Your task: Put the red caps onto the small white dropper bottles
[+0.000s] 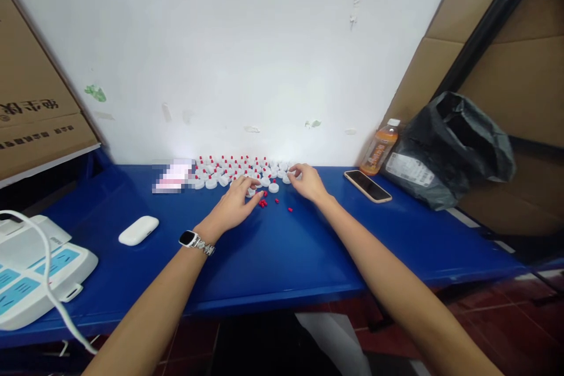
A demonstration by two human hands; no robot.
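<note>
Many round white caps lie in rows by the wall, several with small red capsule-like pieces standing on them. My left hand reaches over the near edge of the caps. Its thumb is apart from its fingers, with a white cap partly visible between them. By its thumb lies a small cluster of loose red pieces. At the right end of the rows, my right hand has thumb and forefinger pinched at the edge of a white cap. Another white cap stands between my hands.
On the blue table are a white earbud case and a power strip with a cable at left. To the right are a phone, an orange drink bottle and a black plastic bag. Cardboard flanks both sides.
</note>
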